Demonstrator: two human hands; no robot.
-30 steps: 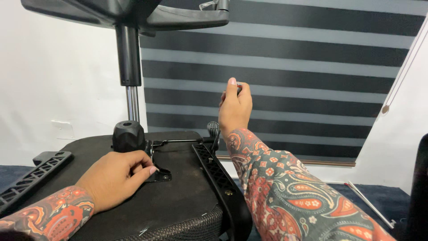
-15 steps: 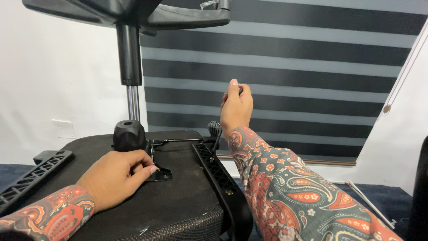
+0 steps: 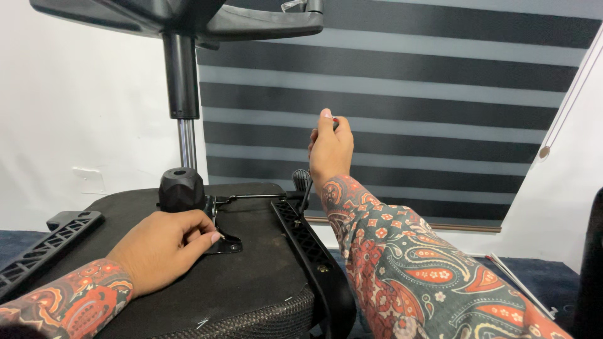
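Overturned office chair, with the seat underside taken as landmark. The chair is lying seat-down, so its black fabric underside is facing up; the gas column is rising from the mechanism at the far left of the underside, and the chair base is spreading overhead at its top. A black knob is sitting at the foot of the column. The left hand is resting flat on the underside, its fingertips pinching or pressing the edge of the black metal mounting plate just beside the knob; whether anything small is held between them cannot be told. The right hand is raised above the far right edge of the underside, fingers curled closed around the dark handle of a slim tool, whose shaft is running down to a point near the black armrest bracket lying along that edge; the tip is hidden. A second armrest bracket is lying off the left edge. The step in hand appears to be driving or loosening a fastener at the mechanism. The next move seems to call for keeping the tool upright while the plate is being steadied
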